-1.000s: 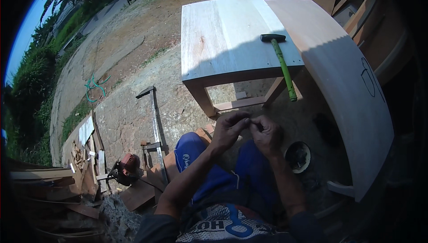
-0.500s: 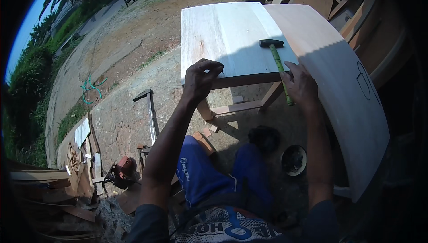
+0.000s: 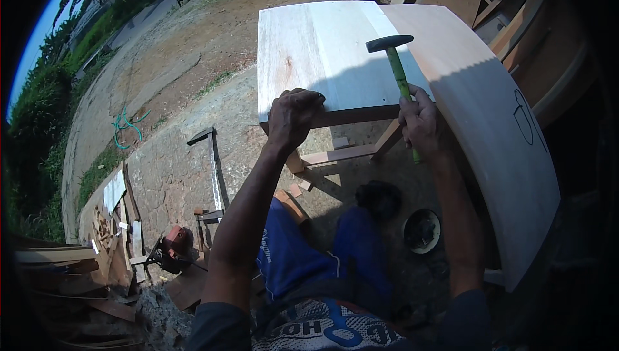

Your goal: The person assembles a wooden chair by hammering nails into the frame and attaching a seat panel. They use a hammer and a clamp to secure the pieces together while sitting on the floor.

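Note:
A pale wooden table [image 3: 322,41] stands in front of me on bare ground. My left hand [image 3: 293,119] rests with curled fingers on the table's near edge, and I cannot tell whether it holds something small. My right hand [image 3: 422,122] grips the green handle of a hammer [image 3: 393,61]. The hammer's black head lies over the tabletop, near the seam with a large curved pale board [image 3: 490,119] that leans against the table's right side.
A long metal bar clamp [image 3: 216,170] lies on the ground to the left. A red power tool [image 3: 174,244] and wood scraps [image 3: 109,248] sit lower left. A small round bowl [image 3: 422,230] sits on the ground by my knee. Planks lean at the far right.
Both hands rose from my lap to the table. The right hand took hold of the hammer handle and the left settled on the table edge. The view moved closer.

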The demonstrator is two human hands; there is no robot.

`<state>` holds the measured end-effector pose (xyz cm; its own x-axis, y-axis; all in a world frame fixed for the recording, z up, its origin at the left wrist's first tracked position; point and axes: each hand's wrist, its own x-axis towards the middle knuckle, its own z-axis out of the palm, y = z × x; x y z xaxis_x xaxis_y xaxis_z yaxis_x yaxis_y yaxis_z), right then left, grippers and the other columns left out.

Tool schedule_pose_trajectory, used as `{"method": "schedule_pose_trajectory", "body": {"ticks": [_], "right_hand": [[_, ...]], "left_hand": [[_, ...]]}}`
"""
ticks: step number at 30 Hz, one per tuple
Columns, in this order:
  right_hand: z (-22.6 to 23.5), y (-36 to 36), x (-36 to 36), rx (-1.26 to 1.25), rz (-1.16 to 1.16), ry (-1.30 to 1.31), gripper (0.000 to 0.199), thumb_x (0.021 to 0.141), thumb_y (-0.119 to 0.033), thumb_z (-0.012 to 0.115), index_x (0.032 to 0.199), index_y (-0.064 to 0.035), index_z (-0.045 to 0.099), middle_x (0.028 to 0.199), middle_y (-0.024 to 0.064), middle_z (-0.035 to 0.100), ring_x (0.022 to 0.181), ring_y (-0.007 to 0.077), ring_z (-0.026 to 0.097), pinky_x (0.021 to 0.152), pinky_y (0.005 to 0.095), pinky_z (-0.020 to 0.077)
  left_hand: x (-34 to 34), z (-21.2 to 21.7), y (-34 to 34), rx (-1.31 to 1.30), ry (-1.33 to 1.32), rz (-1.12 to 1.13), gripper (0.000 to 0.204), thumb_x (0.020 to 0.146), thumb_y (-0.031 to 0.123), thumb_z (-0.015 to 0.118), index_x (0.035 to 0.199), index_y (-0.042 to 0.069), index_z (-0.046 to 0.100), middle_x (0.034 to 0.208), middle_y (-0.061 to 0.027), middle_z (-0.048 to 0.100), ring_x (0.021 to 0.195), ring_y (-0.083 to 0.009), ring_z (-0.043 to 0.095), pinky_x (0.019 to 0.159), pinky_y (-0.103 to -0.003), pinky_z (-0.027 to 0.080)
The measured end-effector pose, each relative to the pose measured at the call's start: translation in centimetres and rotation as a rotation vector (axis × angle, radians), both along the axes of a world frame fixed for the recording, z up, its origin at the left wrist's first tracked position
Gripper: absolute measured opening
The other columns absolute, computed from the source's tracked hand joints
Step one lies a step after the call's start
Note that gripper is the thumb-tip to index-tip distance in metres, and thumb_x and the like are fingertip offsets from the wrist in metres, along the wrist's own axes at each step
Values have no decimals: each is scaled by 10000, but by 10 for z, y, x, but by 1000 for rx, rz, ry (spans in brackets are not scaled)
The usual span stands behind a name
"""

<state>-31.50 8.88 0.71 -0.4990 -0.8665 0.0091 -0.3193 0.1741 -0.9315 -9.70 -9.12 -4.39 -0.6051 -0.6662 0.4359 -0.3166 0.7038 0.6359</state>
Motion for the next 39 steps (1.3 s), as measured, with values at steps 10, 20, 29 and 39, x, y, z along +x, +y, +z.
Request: {"method": "schedule_pose_trajectory", "body": {"ticks": [10, 20, 29, 39], "right_hand": [[23, 20, 46, -197, 187, 658, 556, 998, -102, 529, 1528, -118, 362, 854, 268, 659, 851, 431, 685, 709, 422, 516], [35, 18, 46, -104, 293, 905, 610, 984, -114, 522, 1556, -121, 309, 664, 203, 589, 623, 363, 649, 588, 511, 495], [47, 10, 56, -300, 263, 775, 582, 990, -94, 522, 1541, -103, 335, 817, 254, 658, 764, 405, 684, 693, 473, 524], [41, 8, 53, -178, 311, 851, 562, 1015, -160, 476, 1543, -68, 310, 707, 207, 623, 673, 354, 678, 636, 480, 523]], "left_hand": [[-2, 1, 0, -40, 8, 19, 171, 901, 177, 657, 989, 81, 768, 953, -109, 737, 913, -282, 683, 815, -378, 532], [-2, 6, 6, -142, 27, -4, 193, 848, 178, 653, 973, 90, 771, 955, -105, 738, 914, -299, 678, 827, -383, 529], [-1, 2, 1, -163, 34, -17, 186, 825, 180, 650, 936, 94, 771, 968, -95, 742, 923, -292, 677, 834, -382, 523], [0, 0, 2, -136, 51, -25, 188, 828, 163, 665, 959, 103, 786, 999, -94, 747, 944, -279, 686, 867, -368, 529]]}}
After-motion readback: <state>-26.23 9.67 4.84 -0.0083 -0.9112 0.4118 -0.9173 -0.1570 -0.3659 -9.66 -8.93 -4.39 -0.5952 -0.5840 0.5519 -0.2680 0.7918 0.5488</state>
